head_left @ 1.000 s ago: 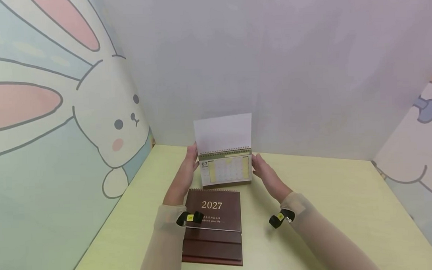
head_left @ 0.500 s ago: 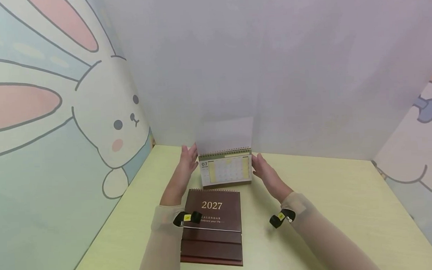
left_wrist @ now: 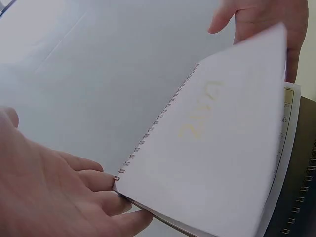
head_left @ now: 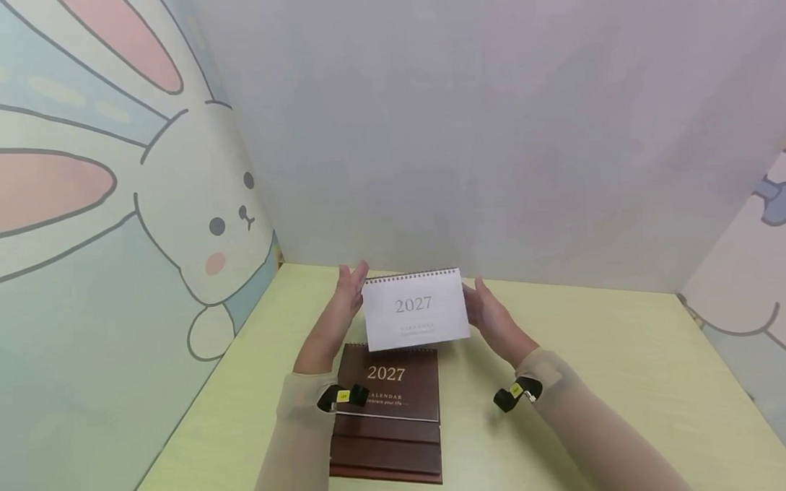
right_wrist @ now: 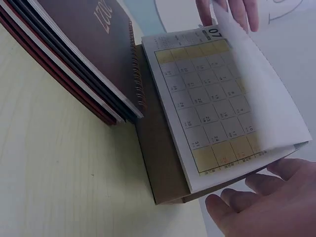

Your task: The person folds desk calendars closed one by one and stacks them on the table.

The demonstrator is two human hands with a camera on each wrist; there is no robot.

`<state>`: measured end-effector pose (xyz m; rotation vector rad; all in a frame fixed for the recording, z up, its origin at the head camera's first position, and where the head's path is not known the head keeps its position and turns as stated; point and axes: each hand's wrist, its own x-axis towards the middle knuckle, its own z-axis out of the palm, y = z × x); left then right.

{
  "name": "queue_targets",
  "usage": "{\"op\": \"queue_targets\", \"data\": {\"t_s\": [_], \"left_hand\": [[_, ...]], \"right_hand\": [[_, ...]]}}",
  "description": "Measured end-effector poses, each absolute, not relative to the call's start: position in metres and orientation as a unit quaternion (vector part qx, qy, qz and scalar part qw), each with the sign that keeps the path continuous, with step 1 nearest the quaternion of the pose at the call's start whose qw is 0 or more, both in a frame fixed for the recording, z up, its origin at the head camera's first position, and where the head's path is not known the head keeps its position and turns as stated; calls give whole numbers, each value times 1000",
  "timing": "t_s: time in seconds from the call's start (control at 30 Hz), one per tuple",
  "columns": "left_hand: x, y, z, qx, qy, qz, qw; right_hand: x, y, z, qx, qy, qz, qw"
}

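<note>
A small spiral-bound desk calendar point(head_left: 417, 324) stands toward the back of the table, its white cover page lettered 2027 facing me. In the right wrist view that cover page point(right_wrist: 276, 98) is lifted away from the 07 month page point(right_wrist: 202, 94), above a brown base point(right_wrist: 160, 153). My left hand point(head_left: 338, 312) is at the calendar's left side. Its outstretched fingers point(left_wrist: 101, 181) meet the end of the spiral, thumb apart. At the other side is my right hand point(head_left: 496, 327), with relaxed fingers point(right_wrist: 242, 197) along the edge and lower back.
Several dark brown calendars point(head_left: 388, 386) lie stacked and overlapping just in front, the top one marked 2027. The pale yellow table point(head_left: 605, 368) ends at a plain back wall point(head_left: 493, 126). A rabbit mural point(head_left: 190, 195) covers the left wall.
The white page, raised over the spiral before, has swung down toward me and now covers the 07 month page in the head view. Both hands stay at the calendar's sides.
</note>
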<state>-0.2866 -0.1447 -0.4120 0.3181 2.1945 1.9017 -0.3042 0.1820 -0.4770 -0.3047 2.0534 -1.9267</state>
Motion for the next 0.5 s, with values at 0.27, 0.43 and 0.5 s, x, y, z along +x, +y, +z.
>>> {"op": "queue_targets", "data": {"t_s": [0.27, 0.43, 0.5], "left_hand": [[-278, -150, -418, 119, 773, 618, 80], [-278, -149, -418, 113, 777, 614, 80], [-278, -149, -418, 113, 777, 614, 79]], "right_hand": [[-308, 186, -479, -138, 722, -657, 166], [-307, 184, -480, -133, 725, -655, 163], [-307, 184, -480, -131, 726, -656, 161]]}}
